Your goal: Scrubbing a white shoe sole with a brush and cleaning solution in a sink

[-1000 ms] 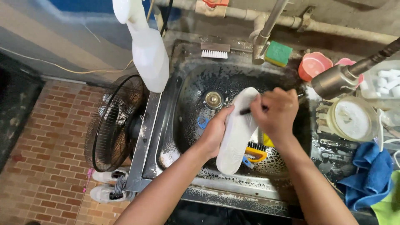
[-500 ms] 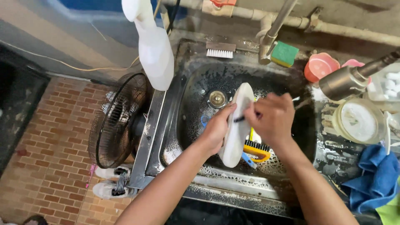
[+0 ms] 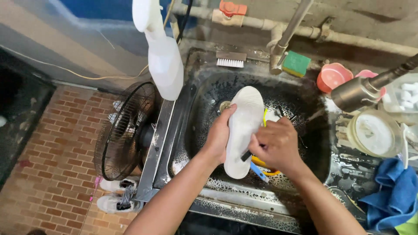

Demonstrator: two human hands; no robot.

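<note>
Over a dark metal sink [image 3: 204, 100] my left hand [image 3: 220, 135] grips a white shoe [image 3: 241, 130] by its side, sole turned up toward me. My right hand [image 3: 276, 146] is closed on a small dark-handled brush [image 3: 247, 155] pressed against the sole's right edge. Below the shoe, a yellow and blue brush [image 3: 261, 167] lies in the soapy basin.
A white spray bottle [image 3: 163, 61] hangs at the sink's left rim. A white scrub brush [image 3: 230, 58], green sponge [image 3: 296, 63], pink cups [image 3: 333, 76] and tap [image 3: 285, 37] line the back. A blue cloth [image 3: 389, 198] lies right. A black fan [image 3: 124, 130] and white shoes [image 3: 115, 202] sit on the brick floor.
The shoe has turned from edge-on so its white sole faces up. My right hand has slid down from the toe end to the shoe's lower right side.
</note>
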